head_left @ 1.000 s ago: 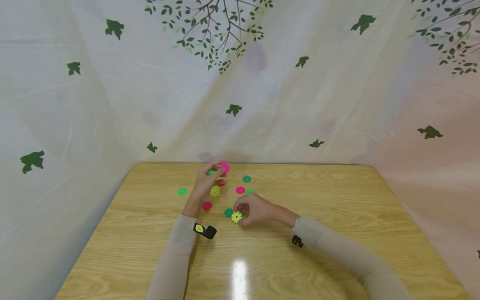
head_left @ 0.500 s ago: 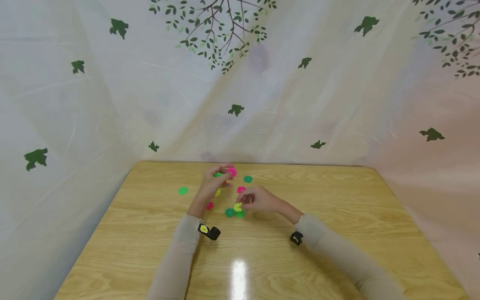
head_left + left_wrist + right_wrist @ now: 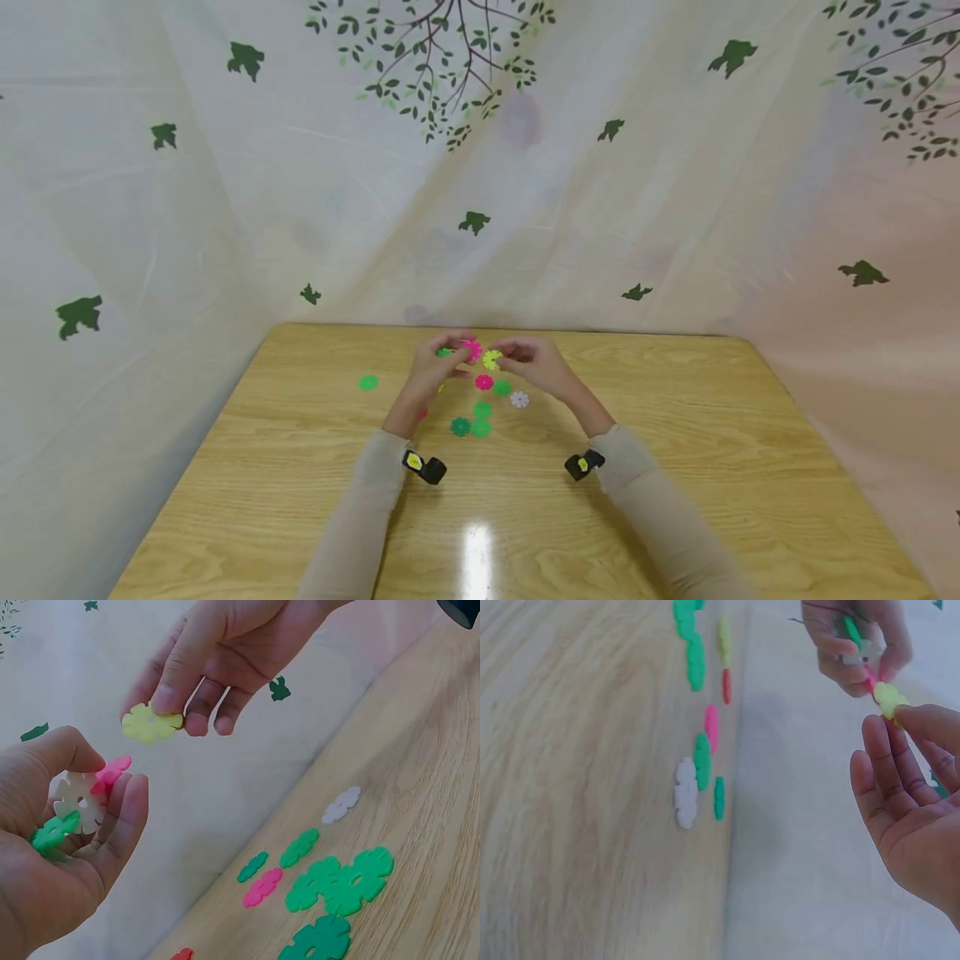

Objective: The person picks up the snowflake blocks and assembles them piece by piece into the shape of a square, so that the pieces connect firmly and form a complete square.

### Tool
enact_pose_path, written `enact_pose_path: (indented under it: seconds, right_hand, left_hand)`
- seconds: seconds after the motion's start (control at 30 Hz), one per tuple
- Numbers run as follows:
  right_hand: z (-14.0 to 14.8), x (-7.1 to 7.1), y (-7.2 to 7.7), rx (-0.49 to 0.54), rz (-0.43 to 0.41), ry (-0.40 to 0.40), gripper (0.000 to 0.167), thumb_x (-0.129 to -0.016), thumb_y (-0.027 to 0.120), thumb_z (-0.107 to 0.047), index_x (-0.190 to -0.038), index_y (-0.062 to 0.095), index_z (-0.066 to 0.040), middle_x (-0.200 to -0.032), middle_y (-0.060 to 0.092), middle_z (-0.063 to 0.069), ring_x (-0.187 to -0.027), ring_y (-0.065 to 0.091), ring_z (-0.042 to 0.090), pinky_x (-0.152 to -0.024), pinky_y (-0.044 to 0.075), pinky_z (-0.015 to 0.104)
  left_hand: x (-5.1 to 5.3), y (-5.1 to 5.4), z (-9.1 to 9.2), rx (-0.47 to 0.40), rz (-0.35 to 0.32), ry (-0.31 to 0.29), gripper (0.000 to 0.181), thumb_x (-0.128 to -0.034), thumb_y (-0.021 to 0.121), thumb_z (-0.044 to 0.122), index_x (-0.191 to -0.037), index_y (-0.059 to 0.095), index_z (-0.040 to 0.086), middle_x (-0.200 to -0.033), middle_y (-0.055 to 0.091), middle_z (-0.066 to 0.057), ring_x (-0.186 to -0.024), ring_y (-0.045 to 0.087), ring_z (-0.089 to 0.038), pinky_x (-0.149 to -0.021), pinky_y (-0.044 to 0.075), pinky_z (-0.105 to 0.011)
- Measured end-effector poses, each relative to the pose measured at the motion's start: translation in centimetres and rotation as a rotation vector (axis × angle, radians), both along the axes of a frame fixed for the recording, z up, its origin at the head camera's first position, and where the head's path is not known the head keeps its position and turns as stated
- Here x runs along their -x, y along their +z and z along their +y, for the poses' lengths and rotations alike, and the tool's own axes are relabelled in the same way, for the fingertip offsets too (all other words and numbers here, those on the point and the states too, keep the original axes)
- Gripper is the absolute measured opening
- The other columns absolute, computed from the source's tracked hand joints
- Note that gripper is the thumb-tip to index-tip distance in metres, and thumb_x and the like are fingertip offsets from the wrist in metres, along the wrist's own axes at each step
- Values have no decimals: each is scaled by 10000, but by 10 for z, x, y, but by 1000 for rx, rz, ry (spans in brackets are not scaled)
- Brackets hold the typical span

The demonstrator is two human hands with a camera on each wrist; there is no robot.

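My left hand (image 3: 433,368) is raised over the far part of the table. It holds several joined flower-shaped plastic linking discs; in the left wrist view a pink disc (image 3: 112,773), a white disc (image 3: 71,796) and a green disc (image 3: 54,831) show. The pink one sticks out past the thumb. Just to its right, my right hand (image 3: 546,367) pinches a yellow disc (image 3: 152,724) between thumb and fingers, its other fingers loosely bent. In the left wrist view a small gap lies between the yellow and pink discs; in the right wrist view they overlap.
Loose discs lie on the wooden table (image 3: 675,467) below the hands: a white one (image 3: 520,400), a pink one (image 3: 483,382), a dark green one (image 3: 461,427) and several light green. A lone green disc (image 3: 368,382) lies left. A printed cloth (image 3: 375,208) hangs behind the table.
My right hand has lifted the yellow disc from the near loose discs, carrying it away from me up beside the left hand's pieces. My left hand has shifted slightly right.
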State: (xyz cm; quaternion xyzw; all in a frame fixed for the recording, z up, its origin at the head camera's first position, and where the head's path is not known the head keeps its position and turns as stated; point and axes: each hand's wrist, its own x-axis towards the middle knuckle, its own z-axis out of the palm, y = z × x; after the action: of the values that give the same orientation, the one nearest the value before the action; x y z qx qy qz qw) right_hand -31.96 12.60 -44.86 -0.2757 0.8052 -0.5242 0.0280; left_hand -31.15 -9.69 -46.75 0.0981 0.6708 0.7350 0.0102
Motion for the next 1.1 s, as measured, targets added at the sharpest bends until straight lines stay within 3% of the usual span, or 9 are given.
enact_pose_path:
  seconds: [0.13,0.2,0.33,0.43,0.57,0.77,0.87,1.0,1.1]
  right_hand:
    - [4,2,3,71,29,-42,231,-972,692,-84,-1188,719,-8,-1056,741,191,-914,705,188,-787,591,225]
    - [6,3,4,99,42,-59,224,-969,690,-66,-1179,717,8,-1065,740,210,-907,711,172,-776,586,212]
    - [7,5,5,136,42,-75,223,-969,681,-39,-1173,706,47,-1067,723,257,-888,714,174,-764,595,250]
    - [8,7,4,151,43,-83,227,-971,674,-32,-1174,696,67,-1074,712,280,-914,713,274,-770,607,303]
    - [7,7,4,164,55,-100,217,-974,672,-35,-1165,697,64,-1077,713,275,-952,700,353,-765,594,247]
    - [3,8,4,201,69,-108,193,-972,687,-66,-1134,715,34,-1051,726,238,-907,701,137,-769,590,192]
    - [2,10,2,221,75,-102,188,-969,698,-92,-1119,720,21,-1037,727,220,-894,703,106,-777,603,212]
    - [1,12,-2,236,76,-96,175,-967,702,-97,-1099,723,17,-1023,724,223,-895,719,217,-767,601,216]
    - [-1,12,-2,244,76,-107,164,-958,704,-66,-1081,718,43,-1013,719,252,-868,716,179,-749,586,199]
  left_hand:
    - [1,-2,2,-12,2,-24,335,-964,645,-10,-1280,606,-113,-989,601,-34,-849,674,-122,-727,654,-348]
    - [2,-2,3,-14,4,-39,353,-960,650,-9,-1290,596,-122,-993,598,-40,-846,673,-128,-711,650,-321]
    - [1,0,5,-2,3,-47,365,-959,654,9,-1298,596,-114,-1002,606,-44,-850,665,-135,-738,656,-373]
    - [0,3,6,8,-2,-54,359,-969,655,28,-1298,601,-103,-1012,608,-42,-859,669,-143,-794,646,-473]
    - [1,6,7,15,2,-70,363,-977,657,50,-1301,599,-105,-1015,607,-35,-856,671,-140,-860,603,-580]
    - [2,8,8,8,4,-75,296,-982,667,74,-1249,651,-53,-1014,610,-40,-845,671,-144,-907,550,-656]
    - [3,7,9,10,5,-75,273,-982,666,77,-1230,663,-36,-1009,606,-38,-844,667,-144,-906,550,-659]
    - [4,7,10,5,17,-77,281,-979,657,56,-1236,651,-55,-1003,605,-37,-851,665,-151,-901,550,-662]
    - [5,6,10,1,29,-79,288,-977,651,39,-1244,642,-68,-1002,603,-36,-855,668,-158,-844,624,-536]
